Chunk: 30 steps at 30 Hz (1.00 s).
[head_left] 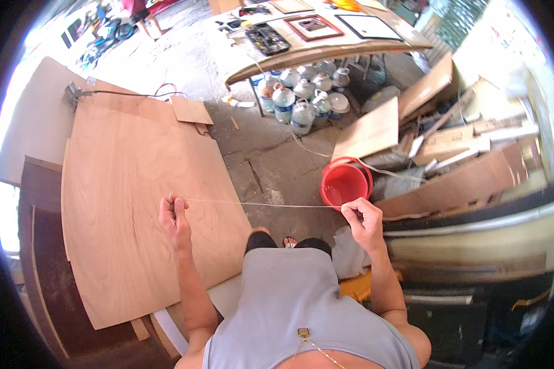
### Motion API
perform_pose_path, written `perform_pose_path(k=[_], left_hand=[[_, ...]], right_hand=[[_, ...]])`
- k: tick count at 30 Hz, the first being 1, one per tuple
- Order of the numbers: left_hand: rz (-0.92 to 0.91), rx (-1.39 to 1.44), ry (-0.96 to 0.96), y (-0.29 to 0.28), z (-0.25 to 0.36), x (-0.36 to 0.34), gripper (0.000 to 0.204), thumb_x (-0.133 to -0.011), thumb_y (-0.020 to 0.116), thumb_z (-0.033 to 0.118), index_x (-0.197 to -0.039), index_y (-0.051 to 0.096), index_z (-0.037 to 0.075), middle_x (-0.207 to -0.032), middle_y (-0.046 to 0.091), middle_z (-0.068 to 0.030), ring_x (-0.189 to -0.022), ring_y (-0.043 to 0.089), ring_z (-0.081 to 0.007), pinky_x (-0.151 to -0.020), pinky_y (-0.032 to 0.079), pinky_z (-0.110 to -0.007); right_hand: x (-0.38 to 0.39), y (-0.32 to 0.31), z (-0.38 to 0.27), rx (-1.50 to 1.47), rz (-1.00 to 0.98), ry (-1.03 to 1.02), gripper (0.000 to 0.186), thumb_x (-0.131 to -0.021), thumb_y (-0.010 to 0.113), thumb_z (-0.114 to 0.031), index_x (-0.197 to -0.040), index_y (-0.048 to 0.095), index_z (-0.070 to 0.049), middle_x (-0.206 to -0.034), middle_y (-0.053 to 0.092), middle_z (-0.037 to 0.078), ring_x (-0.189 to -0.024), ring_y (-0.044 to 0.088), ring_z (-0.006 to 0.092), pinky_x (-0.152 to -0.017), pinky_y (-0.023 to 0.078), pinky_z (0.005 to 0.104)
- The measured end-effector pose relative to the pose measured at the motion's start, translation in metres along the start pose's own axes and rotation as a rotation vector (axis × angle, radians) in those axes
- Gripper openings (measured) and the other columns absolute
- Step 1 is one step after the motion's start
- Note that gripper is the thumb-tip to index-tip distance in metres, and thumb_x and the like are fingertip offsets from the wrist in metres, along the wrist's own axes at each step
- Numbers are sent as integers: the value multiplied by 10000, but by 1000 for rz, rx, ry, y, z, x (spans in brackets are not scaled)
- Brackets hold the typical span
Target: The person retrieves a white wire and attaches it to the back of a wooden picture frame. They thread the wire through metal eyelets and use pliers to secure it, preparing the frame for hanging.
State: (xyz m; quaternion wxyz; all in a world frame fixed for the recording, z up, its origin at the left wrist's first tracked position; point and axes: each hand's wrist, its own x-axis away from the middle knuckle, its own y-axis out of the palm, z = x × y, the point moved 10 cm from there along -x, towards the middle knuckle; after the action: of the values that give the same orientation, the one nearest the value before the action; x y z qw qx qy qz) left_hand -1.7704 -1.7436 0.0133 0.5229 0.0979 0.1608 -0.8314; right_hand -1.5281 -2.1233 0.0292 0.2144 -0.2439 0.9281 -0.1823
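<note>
Over to the broad plywood sheet (pixel 148 203), on to the red bucket (pixel 345 184), and here, left hand (pixel 176 220) curled closed over the sheet, apparently pinching; right hand (pixel 364 222) nipped tight in front of the bucket. Best, probably, to pinch firmly and pull evenly, no jerks. And held between both hands, the strand (pixel 258 204): pale, very thin, nearly straight, fading leftward.

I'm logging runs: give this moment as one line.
left hand, right hand: pinching thin white string | string: nearly straight between them | round red plastic bucket: beyond right hand
</note>
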Motion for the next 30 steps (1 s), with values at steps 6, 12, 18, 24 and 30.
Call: perform_pose_path(k=[6,12,18,24,30], left_hand=[[117,-282,-75,-10,-58,-118,181,-984,566,167,-882,559,18,-729,481,24,-670,402,-56,-592,350,-227],[237,-245,82,-3,-107,-301,200,-977,584,184,-893,583,2,-713,452,49,-638,364,-40,-545,319,-224],[329,-350,-10,-17,-173,-491,199,-966,597,187,-888,589,4,-696,453,52,-615,359,-36,-524,313,-219],[182,-603,-14,9,-243,-636,165,-955,610,170,-888,582,22,-660,413,41,-603,362,-41,-507,314,-232],[139,-583,0,50,-319,-794,148,-955,617,161,-893,583,30,-661,419,49,-602,362,-39,-508,309,-224]], right_hand=[[-165,96,17,-20,-108,-113,111,-884,679,-100,-833,649,-6,-724,623,72,-626,557,167,-563,428,289],[-346,226,42,-61,-133,-121,113,-884,682,-107,-840,651,-8,-723,618,71,-647,546,173,-606,429,294],[-503,353,29,-124,-326,-157,94,-843,717,-107,-841,664,-30,-727,627,73,-656,562,196,-625,443,303],[-650,437,58,-94,-312,-67,89,-851,704,-102,-831,659,-28,-736,638,78,-685,585,200,-656,461,315],[-819,528,88,-136,-252,-154,75,-859,682,-83,-802,650,-47,-724,636,54,-612,578,185,-642,450,321]])
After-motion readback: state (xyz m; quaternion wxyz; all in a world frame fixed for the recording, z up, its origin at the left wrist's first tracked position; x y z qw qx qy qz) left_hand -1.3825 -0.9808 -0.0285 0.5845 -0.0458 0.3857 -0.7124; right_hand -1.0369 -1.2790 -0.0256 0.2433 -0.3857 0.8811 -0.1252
